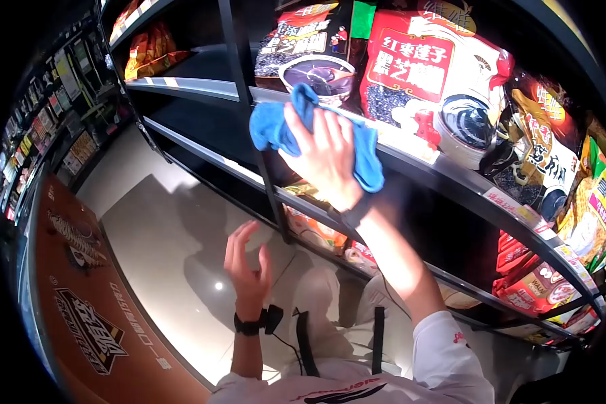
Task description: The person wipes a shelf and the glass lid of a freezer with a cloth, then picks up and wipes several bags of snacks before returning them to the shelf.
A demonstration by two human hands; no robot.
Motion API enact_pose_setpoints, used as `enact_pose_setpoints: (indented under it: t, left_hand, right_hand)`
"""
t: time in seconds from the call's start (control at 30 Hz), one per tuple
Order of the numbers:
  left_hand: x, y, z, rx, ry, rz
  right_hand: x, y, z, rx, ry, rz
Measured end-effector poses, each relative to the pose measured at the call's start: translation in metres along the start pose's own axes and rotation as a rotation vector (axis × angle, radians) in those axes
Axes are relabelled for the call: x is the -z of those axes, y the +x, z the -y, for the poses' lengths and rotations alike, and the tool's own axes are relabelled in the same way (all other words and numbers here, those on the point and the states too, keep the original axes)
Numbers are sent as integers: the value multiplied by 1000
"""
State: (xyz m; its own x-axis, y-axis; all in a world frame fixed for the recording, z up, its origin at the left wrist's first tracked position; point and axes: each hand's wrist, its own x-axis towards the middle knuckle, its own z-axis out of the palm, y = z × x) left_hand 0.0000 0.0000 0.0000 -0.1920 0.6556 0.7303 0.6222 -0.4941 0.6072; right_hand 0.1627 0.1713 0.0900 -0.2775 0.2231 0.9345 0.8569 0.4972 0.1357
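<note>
My right hand presses a crumpled blue cloth against the front edge of the shelf, with its fingers over the fabric. Just behind the cloth stands a dark food bag with a bowl picture. To its right is a large red and white bag with another bowl picture. Lower down, my left hand hangs above the floor, holding nothing, its fingers loosely bent and the thumb apart. Both wrists wear black bands.
More bags crowd the shelf's right end, and red packs lie on a lower level. A black upright post divides the shelving. An orange-brown printed display panel stands at left on the tiled floor.
</note>
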Motion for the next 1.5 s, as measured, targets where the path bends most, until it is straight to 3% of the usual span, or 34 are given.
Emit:
enact_pose_setpoints:
  t: [0.2,0.37,0.57,0.77,1.0,1.07,1.17,1.37,1.4,1.5]
  left_hand:
    - [46,-52,33,253,83,25]
    - [64,-81,47,294,176,79]
    - [68,-97,37,314,179,208]
    - [47,-77,14,211,154,251]
    - [-6,-9,-30,-213,123,208]
    - [-24,17,-53,-215,31,97]
    - [-49,55,-71,-231,-65,25]
    - [-122,95,-101,-526,58,90]
    - [-134,91,-103,-502,6,100]
    - [-165,78,-114,-575,33,20]
  right_hand:
    - [-62,31,36,83,9,79]
    - [-106,45,53,104,70,83]
    - [-92,40,47,152,48,170]
    - [-46,31,20,190,-33,212]
    - [78,-24,-56,242,-36,169]
    - [124,-45,-81,202,42,53]
    - [202,-82,-121,163,-174,76]
    - [354,-175,-213,162,-536,-13]
    - [388,-185,-225,121,-541,100]
    - [453,-209,-268,54,-550,-53]
